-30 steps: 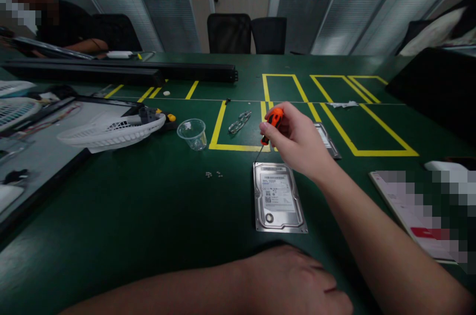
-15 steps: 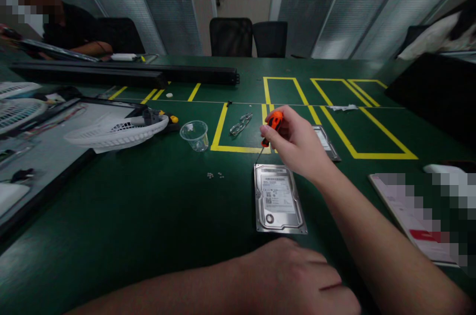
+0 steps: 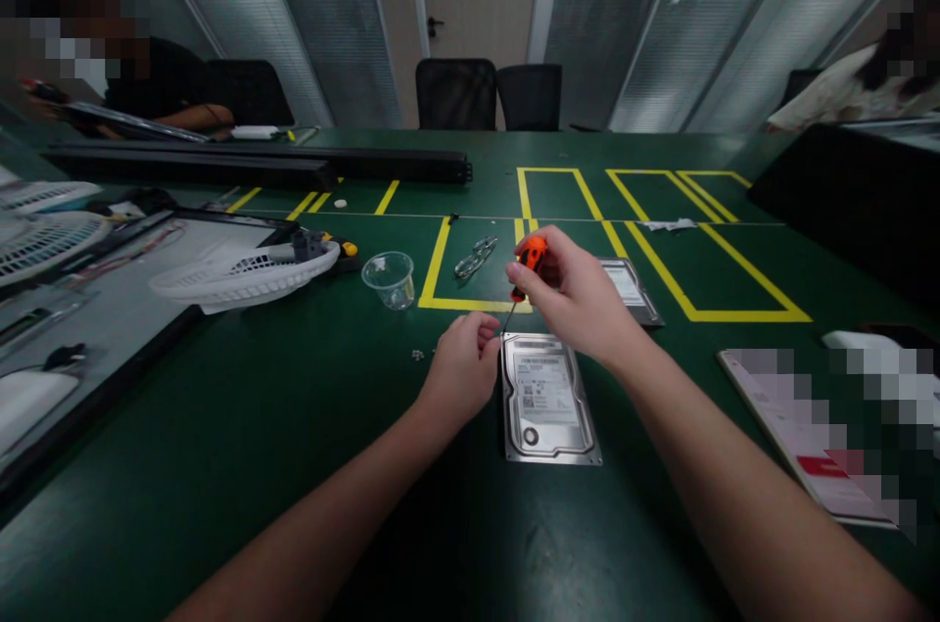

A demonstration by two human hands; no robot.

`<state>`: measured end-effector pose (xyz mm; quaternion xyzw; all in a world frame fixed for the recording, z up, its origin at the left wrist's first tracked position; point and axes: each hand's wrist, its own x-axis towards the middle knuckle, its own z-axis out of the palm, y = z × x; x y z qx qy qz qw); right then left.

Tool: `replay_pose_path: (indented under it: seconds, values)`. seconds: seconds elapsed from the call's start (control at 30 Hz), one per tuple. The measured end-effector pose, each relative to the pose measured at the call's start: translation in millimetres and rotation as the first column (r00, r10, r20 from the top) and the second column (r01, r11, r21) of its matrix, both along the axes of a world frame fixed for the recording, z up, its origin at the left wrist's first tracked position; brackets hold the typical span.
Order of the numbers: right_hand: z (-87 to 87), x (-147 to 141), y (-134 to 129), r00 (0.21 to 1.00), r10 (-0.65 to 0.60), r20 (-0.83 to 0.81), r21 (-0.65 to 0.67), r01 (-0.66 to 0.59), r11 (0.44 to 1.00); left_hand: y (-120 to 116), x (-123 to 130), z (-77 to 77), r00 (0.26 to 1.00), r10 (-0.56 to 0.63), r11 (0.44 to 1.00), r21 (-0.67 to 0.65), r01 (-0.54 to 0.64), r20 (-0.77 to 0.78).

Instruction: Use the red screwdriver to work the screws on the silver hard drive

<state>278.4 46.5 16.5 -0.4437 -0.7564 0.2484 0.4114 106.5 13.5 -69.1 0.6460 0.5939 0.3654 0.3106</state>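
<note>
Gripping a screwdriver (image 3: 530,263) in the curled right hand (image 3: 580,294), half-closing the left hand (image 3: 464,359), contents unclear, at the tabletop hard drive (image 3: 545,397), seemingly partway, with loose bits (image 3: 418,355) out but cover (image 3: 562,438) on.

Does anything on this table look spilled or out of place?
One small thing: a few tiny bits, perhaps screws, lie loose on the green table beside the left hand, rather than in the clear cup nearby. Nothing looks plainly damaged.
</note>
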Motion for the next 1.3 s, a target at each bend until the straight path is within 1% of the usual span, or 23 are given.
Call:
replay_pose_path:
  seconds: [0.1, 0.23, 0.4, 0.63, 0.87, 1.03, 1.17, 1.3]
  values:
    - [-0.4, 0.8, 0.3, 1.000, -0.011, 0.007, -0.001, 0.011, 1.000, 1.3, 4.6, 5.1, 1.000, -0.009, 1.000, 0.007, 0.009, -0.021]
    - [-1.6, 0.9, 0.8, 1.000, -0.005, 0.023, 0.003, 0.005, 1.000, 2.5, 8.6, 9.8, 0.998, -0.025, 0.998, 0.062, 0.029, -0.056]
    - [-2.2, -0.3, 1.1, 1.000, 0.021, -0.002, -0.010, -0.021, 1.000, 4.9, 7.7, 6.8, 0.997, -0.050, 0.994, 0.098, 0.056, -0.067]
    - [-1.6, -0.7, -0.8, 0.999, 0.033, -0.001, 0.011, -0.033, 0.999, 6.0, 6.1, 2.9, 0.998, -0.041, 0.997, 0.061, 0.043, -0.037]
    - [-3.5, -0.9, -0.6, 1.000, 0.029, -0.009, 0.027, -0.028, 0.999, 6.9, 5.0, -2.0, 0.998, -0.042, 0.998, 0.049, 0.045, -0.046]
    - [1.8, 0.2, -2.5, 0.998, 0.037, 0.047, 0.079, -0.040, 0.996, 7.1, 2.0, -7.6, 0.996, -0.065, 0.994, 0.082, 0.069, -0.058]
    - [9.6, 5.6, -3.7, 0.994, 0.108, 0.033, -0.006, -0.108, 0.994, 6.3, 1.1, -9.7, 0.997, -0.072, 0.994, 0.077, 0.075, -0.036]
    - [14.6, 11.1, -3.8, 0.988, 0.136, 0.079, 0.001, -0.137, 0.991, 5.6, 1.4, -9.0, 0.997, -0.074, 0.997, 0.034, 0.075, -0.012]
